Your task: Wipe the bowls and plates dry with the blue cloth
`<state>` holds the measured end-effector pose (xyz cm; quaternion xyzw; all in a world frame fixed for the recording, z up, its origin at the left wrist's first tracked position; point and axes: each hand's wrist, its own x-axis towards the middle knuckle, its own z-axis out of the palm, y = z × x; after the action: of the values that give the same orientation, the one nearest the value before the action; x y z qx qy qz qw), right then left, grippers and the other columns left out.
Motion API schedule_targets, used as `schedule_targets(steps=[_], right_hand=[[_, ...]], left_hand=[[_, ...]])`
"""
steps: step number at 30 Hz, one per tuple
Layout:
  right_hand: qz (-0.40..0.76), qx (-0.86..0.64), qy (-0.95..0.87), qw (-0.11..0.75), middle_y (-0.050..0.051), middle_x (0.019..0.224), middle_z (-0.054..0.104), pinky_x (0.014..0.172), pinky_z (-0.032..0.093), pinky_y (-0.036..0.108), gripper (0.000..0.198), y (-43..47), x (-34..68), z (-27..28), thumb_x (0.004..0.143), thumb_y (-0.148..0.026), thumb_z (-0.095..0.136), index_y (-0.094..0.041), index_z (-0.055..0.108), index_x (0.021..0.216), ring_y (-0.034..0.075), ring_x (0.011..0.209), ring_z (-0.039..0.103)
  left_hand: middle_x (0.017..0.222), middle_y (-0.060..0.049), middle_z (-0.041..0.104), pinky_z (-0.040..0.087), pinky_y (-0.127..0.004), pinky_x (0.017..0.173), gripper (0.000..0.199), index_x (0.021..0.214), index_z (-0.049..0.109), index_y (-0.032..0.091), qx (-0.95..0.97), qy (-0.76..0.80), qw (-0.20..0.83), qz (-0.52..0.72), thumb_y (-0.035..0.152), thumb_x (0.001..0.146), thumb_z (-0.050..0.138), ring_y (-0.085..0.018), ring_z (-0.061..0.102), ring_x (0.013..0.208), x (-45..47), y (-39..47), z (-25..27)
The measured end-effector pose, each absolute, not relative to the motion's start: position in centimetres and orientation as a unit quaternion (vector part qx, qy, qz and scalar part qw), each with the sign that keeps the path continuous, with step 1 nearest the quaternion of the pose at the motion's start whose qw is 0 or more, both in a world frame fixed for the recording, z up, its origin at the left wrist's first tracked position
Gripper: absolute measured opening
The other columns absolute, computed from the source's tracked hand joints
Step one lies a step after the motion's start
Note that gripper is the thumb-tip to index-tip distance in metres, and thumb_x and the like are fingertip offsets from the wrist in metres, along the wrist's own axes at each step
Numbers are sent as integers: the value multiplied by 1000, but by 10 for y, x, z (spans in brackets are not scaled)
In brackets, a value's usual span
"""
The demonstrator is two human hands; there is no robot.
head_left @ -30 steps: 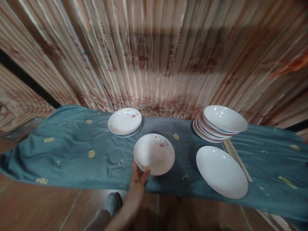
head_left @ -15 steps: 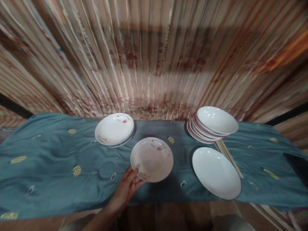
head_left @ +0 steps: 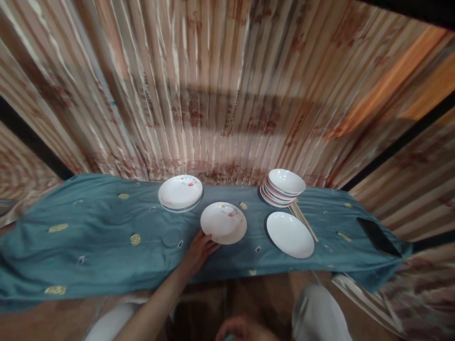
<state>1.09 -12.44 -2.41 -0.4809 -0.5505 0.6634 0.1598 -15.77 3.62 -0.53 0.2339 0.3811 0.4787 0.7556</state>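
Note:
My left hand [head_left: 201,248] grips the near-left rim of a white flower-patterned plate [head_left: 223,222], thumb on top and fingers beneath. Whether the plate touches the cloth I cannot tell. To its left lies a stack of similar flowered plates [head_left: 180,192]. A plain white oval plate [head_left: 290,235] rests on the right. Behind that stands a pile of bowls [head_left: 284,182], several with reddish rims. At the bottom edge, partly cut off, my right hand [head_left: 236,329] is curled around something small and greenish that I cannot make out.
A teal cloth with pineapple prints [head_left: 106,237] covers the table. Pale chopsticks [head_left: 303,220] lie beside the bowls, and a dark phone-like slab [head_left: 378,237] lies at the right end. A striped curtain [head_left: 220,118] hangs behind. My knees [head_left: 320,315] are below the front edge.
The camera view has pulled back, so the table looks smaller and more of it shows. My right hand has come into sight at the bottom. My left hand still holds the flowered plate.

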Motion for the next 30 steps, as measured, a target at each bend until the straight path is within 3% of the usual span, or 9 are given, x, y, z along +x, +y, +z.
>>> schedule_targets(steps=[1, 4, 8, 10, 12, 15, 19, 25, 30], right_hand=[[660, -481, -547, 183, 0, 92, 74, 75, 54, 33, 19, -113, 18, -16, 83, -38, 66, -29, 76, 96, 24, 92, 70], [540, -511, -536, 401, 5, 96, 76, 85, 51, 34, 28, -71, 34, 10, 78, -35, 61, -20, 75, 97, 23, 93, 68], [297, -570, -593, 485, 8, 100, 75, 92, 52, 39, 30, 1, 34, 30, 81, -28, 54, -18, 72, 103, 23, 95, 68], [198, -564, -652, 467, 11, 110, 73, 99, 50, 41, 32, 29, 28, 28, 84, -20, 48, -17, 70, 108, 24, 104, 67], [152, -550, -720, 396, 16, 117, 71, 105, 47, 45, 34, 44, 19, 20, 85, -14, 47, -15, 69, 110, 26, 113, 64], [171, -509, -781, 321, 15, 115, 73, 103, 50, 43, 34, 43, 9, 6, 86, -13, 50, -15, 68, 114, 26, 111, 67], [232, -458, -815, 269, 14, 130, 67, 106, 47, 40, 44, 35, 6, 1, 90, -11, 41, -14, 61, 129, 22, 121, 63], [317, -452, -796, 247, 4, 113, 75, 98, 51, 34, 43, 63, 13, 12, 78, -4, 50, -20, 72, 112, 20, 105, 69], [261, -431, -850, 154, 3, 107, 77, 90, 52, 27, 38, 77, 7, 22, 79, -4, 54, -19, 74, 107, 18, 97, 70]], left_hand=[[112, -10, 73, 55, -42, 95, 64, 139, 50, 24, 232, 383, 749, 488, 19, 78, 71, -22, 73, 92, -156, 36, -5], [104, -7, 74, 58, -38, 83, 80, 149, 37, 27, 215, 411, 730, 501, 12, 77, 68, -18, 73, 77, -152, 36, -5], [99, -7, 74, 59, -37, 81, 84, 152, 30, 26, 221, 404, 725, 512, 12, 78, 66, -19, 73, 75, -149, 36, -5], [103, -7, 74, 59, -39, 83, 84, 152, 28, 27, 220, 396, 728, 515, 12, 78, 66, -21, 74, 81, -150, 36, -6], [103, -7, 74, 59, -38, 81, 84, 151, 29, 28, 220, 395, 726, 519, 12, 78, 66, -22, 74, 82, -151, 36, -7], [95, -5, 75, 60, -35, 76, 80, 149, 32, 26, 231, 391, 723, 521, 14, 78, 68, -20, 74, 75, -152, 37, -9], [85, -3, 74, 59, -30, 69, 74, 146, 37, 24, 235, 396, 720, 519, 14, 79, 68, -17, 72, 67, -152, 38, -10], [75, -3, 74, 60, -30, 66, 53, 143, 39, 22, 224, 425, 713, 511, 18, 92, 53, -17, 72, 61, -148, 39, -2], [70, -3, 72, 61, -31, 65, 45, 144, 36, 18, 209, 476, 685, 511, 20, 100, 42, -16, 70, 56, -141, 37, 9]])
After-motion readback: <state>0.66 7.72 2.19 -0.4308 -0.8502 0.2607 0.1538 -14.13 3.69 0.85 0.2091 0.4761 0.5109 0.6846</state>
